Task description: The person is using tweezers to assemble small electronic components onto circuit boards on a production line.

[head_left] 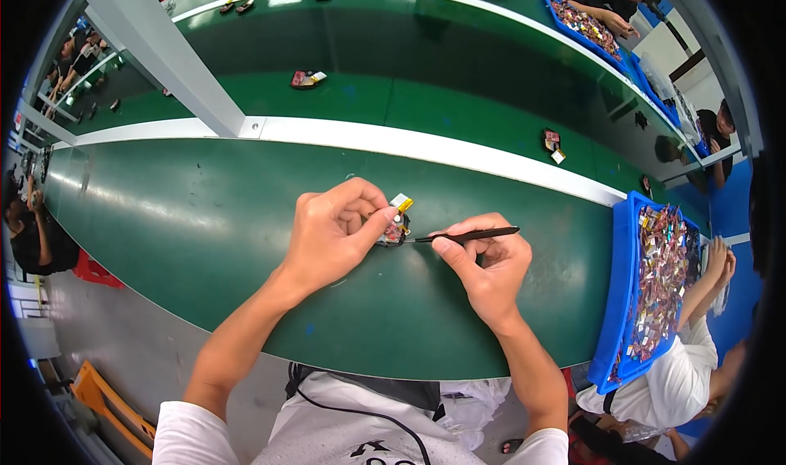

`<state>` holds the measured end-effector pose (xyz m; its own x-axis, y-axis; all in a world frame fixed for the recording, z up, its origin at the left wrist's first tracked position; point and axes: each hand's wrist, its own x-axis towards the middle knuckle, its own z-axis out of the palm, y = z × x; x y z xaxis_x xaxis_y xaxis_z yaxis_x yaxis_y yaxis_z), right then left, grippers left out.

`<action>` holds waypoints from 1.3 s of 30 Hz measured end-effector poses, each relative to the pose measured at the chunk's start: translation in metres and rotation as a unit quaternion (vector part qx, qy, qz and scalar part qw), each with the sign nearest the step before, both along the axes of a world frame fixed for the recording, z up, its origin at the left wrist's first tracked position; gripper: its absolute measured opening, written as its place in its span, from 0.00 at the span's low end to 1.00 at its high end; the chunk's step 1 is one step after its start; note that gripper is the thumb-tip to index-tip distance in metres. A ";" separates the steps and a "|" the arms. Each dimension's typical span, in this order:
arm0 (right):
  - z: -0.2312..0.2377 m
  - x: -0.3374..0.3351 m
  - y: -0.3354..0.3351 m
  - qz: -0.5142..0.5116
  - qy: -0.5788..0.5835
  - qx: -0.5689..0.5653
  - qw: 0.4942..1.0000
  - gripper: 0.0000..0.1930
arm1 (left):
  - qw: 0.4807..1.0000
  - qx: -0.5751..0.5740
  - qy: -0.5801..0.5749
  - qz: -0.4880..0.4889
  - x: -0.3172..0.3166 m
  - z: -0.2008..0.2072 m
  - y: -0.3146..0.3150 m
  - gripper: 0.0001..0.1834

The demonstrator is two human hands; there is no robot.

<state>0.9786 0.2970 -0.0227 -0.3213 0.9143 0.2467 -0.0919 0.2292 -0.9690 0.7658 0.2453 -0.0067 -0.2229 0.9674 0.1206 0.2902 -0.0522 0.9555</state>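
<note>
Head view. The small electronic assembly (pixel 395 232) is located at the centre of the frame, above the green worktable (pixel 205 244). The left hand (pixel 340 223) is mostly closed, fingers curled, with thumb and forefinger pinching the assembly beside its silver-and-yellow part (pixel 401 203). The right hand (pixel 490 260) is partly closed and grips a slim black tool (pixel 483 234) between thumb and fingers. The tool lies nearly level; its thin tip points left and reaches the assembly's right edge. Whether the tip touches cannot be determined.

Containers: a blue tray (pixel 620 301) stands at the right of the frame, at the worktable's right end. It is heaped with many small assemblies (pixel 659 277) showing reddish, silver and yellow parts; individual units overlap. A second blue tray (pixel 565 27), upper right, holds a similar heap (pixel 585 24), with a co-worker's hand (pixel 618 25) at its edge.

Beyond the white rail (pixel 426 144), single units rest on a green surface (pixel 368 97): one at upper centre-left (pixel 307 79), one right of centre (pixel 553 144).
</note>
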 end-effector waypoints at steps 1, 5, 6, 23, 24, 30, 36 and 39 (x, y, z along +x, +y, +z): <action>-0.001 -0.001 0.001 0.001 -0.005 0.012 1.000 0.09 | 1.000 0.014 0.027 -0.007 -0.001 0.000 0.000 0.04; -0.001 -0.003 0.004 0.009 -0.032 0.023 0.999 0.09 | 0.998 0.036 0.055 -0.008 -0.003 -0.006 -0.002 0.04; -0.001 -0.004 0.004 0.008 -0.034 0.020 0.999 0.09 | 0.997 0.047 0.063 -0.010 -0.003 -0.005 -0.002 0.04; -0.001 -0.003 0.004 0.016 -0.080 0.007 0.997 0.09 | 0.995 0.052 0.076 -0.027 -0.002 -0.009 -0.004 0.03; -0.001 -0.003 0.004 0.016 -0.080 0.007 0.997 0.09 | 0.995 0.049 0.076 -0.031 -0.002 -0.009 -0.004 0.03; 0.000 -0.004 0.004 0.023 -0.072 -0.018 0.997 0.08 | 0.995 0.047 0.078 -0.040 -0.003 -0.007 -0.004 0.04; 0.002 -0.004 0.004 0.035 -0.070 -0.030 0.996 0.08 | 0.994 0.048 0.084 -0.052 -0.005 -0.007 -0.004 0.04; 0.002 -0.002 0.006 0.044 -0.047 -0.056 0.996 0.08 | 0.997 -0.023 -0.001 -0.075 -0.008 -0.002 -0.004 0.07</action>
